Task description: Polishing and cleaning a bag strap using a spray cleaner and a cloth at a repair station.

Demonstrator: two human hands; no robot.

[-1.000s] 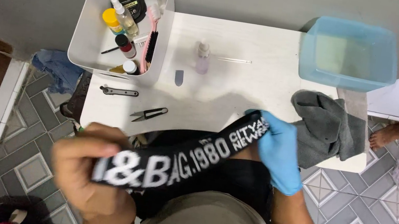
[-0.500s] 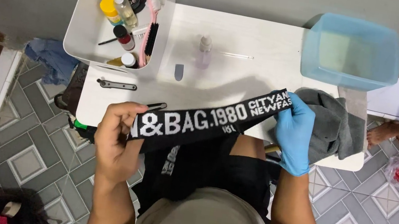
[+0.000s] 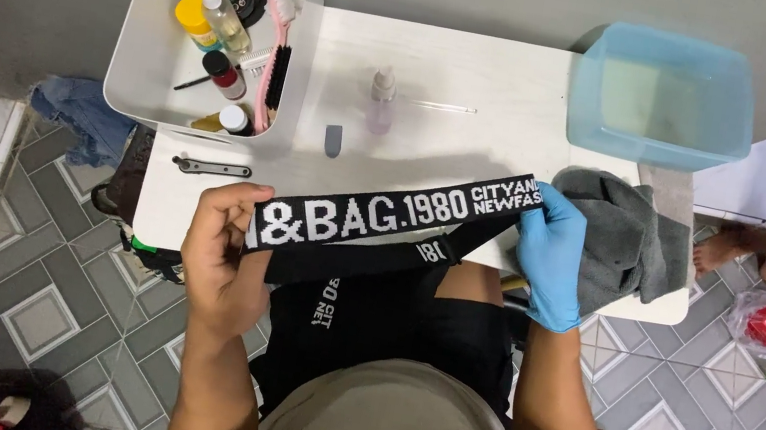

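Note:
A wide black strap [image 3: 373,216] with white lettering is stretched taut over the near edge of the white table [image 3: 484,79]. My bare left hand [image 3: 220,256] pinches its left end. My right hand [image 3: 551,255], in a blue glove, grips the right end. The rest of the strap loops down onto a black bag [image 3: 386,332] on my lap.
A white caddy [image 3: 148,59] holds bottles, a pink brush and a round black tin. A small spray bottle [image 3: 381,99], a grey cap [image 3: 333,141] and a metal tool [image 3: 211,166] lie on the table. A blue tub [image 3: 664,95] and grey cloth [image 3: 628,236] sit right. Another person's foot [image 3: 741,253] rests on the tiled floor.
Both hands have lifted the strap up and forward over the table edge and pulled it flatter. My left hand has slid along it, showing a different stretch of lettering.

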